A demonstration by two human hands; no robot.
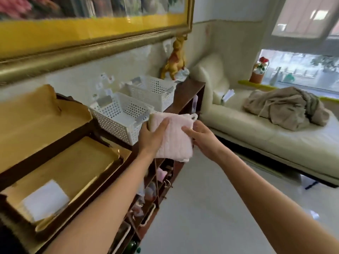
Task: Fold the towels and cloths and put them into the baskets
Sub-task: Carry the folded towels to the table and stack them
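Observation:
A folded pale pink towel (pixel 174 136) is held in the air in front of the wooden shelf. My left hand (pixel 152 136) grips its left edge, thumb on top. My right hand (pixel 203 140) holds its right side, fingers curled under and forefinger lying on the cloth. Just left of the towel stands a white perforated basket (pixel 117 116) on the shelf top, and a second white basket (pixel 154 92) stands behind it. Both look empty from here. A folded white cloth (pixel 45 200) lies on a gold tray at lower left.
A dark wooden shelf unit (pixel 189 90) carries the baskets, gold trays (pixel 77 167) and a golden horse figure (pixel 176 59). A cream sofa (pixel 256 129) with a crumpled beige cloth (pixel 286 107) stands to the right. White floor lies between shelf and sofa.

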